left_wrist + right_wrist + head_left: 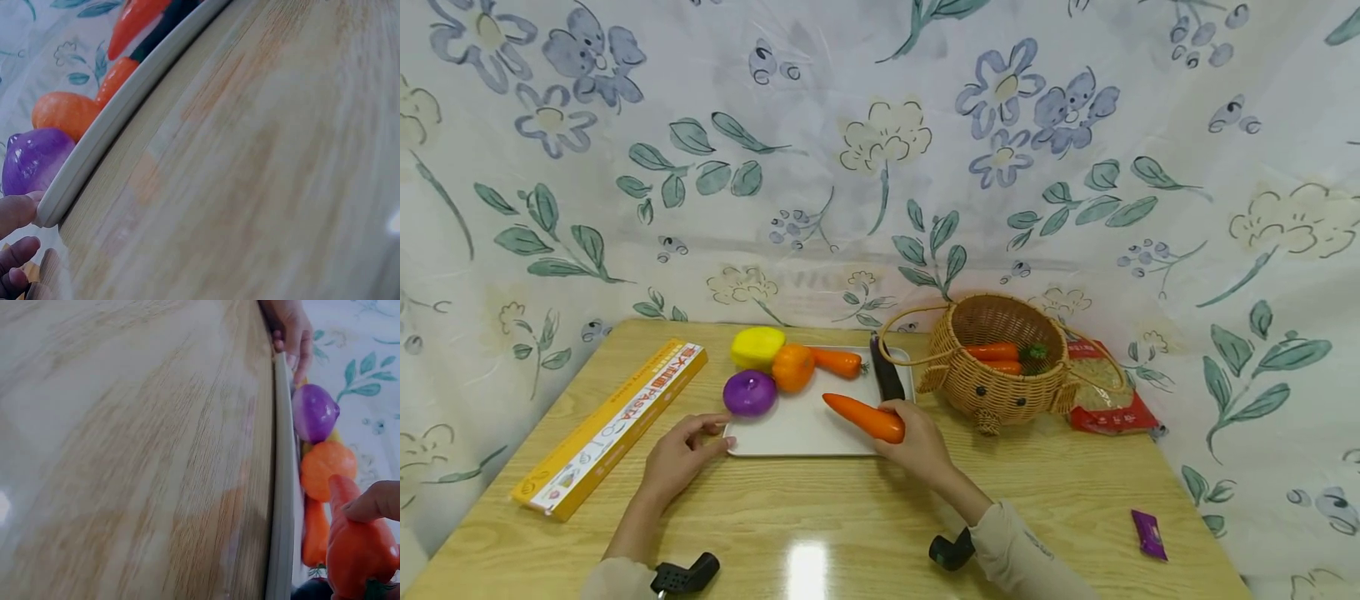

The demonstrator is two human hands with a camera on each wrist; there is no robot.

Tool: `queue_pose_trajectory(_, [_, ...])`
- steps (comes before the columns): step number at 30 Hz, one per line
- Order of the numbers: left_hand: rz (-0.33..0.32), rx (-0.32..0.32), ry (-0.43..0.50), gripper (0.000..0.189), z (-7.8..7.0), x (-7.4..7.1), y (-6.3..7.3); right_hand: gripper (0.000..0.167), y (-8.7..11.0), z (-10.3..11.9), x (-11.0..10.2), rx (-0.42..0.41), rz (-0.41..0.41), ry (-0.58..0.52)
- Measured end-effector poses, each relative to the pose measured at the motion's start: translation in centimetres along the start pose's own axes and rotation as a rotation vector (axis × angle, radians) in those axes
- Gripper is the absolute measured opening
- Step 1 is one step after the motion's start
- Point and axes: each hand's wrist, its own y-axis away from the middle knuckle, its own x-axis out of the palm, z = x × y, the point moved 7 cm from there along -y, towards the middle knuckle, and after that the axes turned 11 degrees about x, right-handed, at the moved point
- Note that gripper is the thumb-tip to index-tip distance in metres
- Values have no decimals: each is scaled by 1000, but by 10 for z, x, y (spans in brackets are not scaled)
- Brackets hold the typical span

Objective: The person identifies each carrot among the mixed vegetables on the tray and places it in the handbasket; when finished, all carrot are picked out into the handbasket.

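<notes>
My right hand [913, 446] grips an orange carrot [865, 418] by its thick end, the tip pointing left over the white tray [820, 455]. In the right wrist view, the thumb lies across the held carrot [359, 550]. My left hand [679, 457] holds the tray's near left corner between thumb and fingers. On the tray are a purple onion [749, 393], an orange pumpkin [793, 367], a yellow fruit-like piece [758, 347], a second carrot [837, 362] and a dark eggplant [887, 371] along the right side.
A wicker basket [1000, 392] with an animal face and looped handles stands right of the tray, carrots [992, 352] inside. Behind it leans a red bag [1112, 392]. A yellow pasta box [613, 425] lies at left, a small purple packet [1148, 534] at right. Floral cloth hangs behind.
</notes>
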Motion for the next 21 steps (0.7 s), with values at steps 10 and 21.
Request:
queue_pose_trajectory(10, [-3, -6, 6, 40, 1, -1, -1, 44, 11, -8, -11, 9, 53, -83])
queue_pose_trajectory(21, [-12, 4, 19, 40, 1, -1, -1, 45, 21, -14, -29, -45, 134, -129])
